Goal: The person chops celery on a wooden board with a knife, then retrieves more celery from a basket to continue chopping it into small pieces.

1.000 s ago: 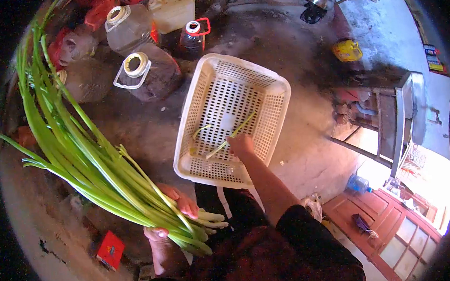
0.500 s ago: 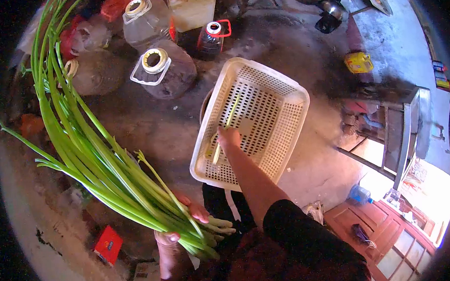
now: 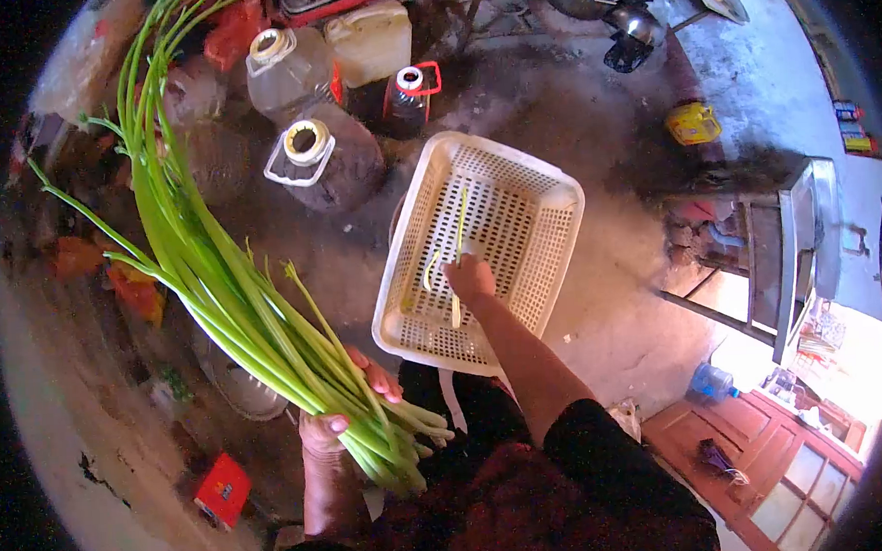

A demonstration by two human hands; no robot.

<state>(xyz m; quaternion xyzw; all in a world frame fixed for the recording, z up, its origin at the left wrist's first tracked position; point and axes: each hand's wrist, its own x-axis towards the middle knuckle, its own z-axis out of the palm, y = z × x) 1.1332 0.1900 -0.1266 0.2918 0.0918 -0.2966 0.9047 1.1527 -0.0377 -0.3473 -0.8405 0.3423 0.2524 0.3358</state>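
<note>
My left hand (image 3: 344, 405) is wrapped round the lower part of a thick bunch of long green stalks (image 3: 238, 312) that look like celery. Their pale ends point toward my body, and the thin tips reach up to the top left. Inside a cream perforated plastic basket (image 3: 408, 257), my right hand (image 3: 471, 277) is closed round a single pale green stalk (image 3: 462, 216), which lies lengthwise over the basket floor. To the left of that hand rests a short, curved pale piece (image 3: 430, 269). The fingertips of my right hand are partly hidden.
Large plastic jugs (image 3: 330, 158) and a smaller red-handled bottle (image 3: 408, 97) stand beyond the basket. A metal-framed stand (image 3: 785, 254) is at the right, near a reddish door (image 3: 739, 450). A yellow container (image 3: 693, 124) sits by the wall, and a red box (image 3: 222, 490) lies lower left.
The view has shifted slightly. My right hand has moved a little within the basket along with the stalk, and the curved pale piece now shows beside it. My left hand keeps its hold.
</note>
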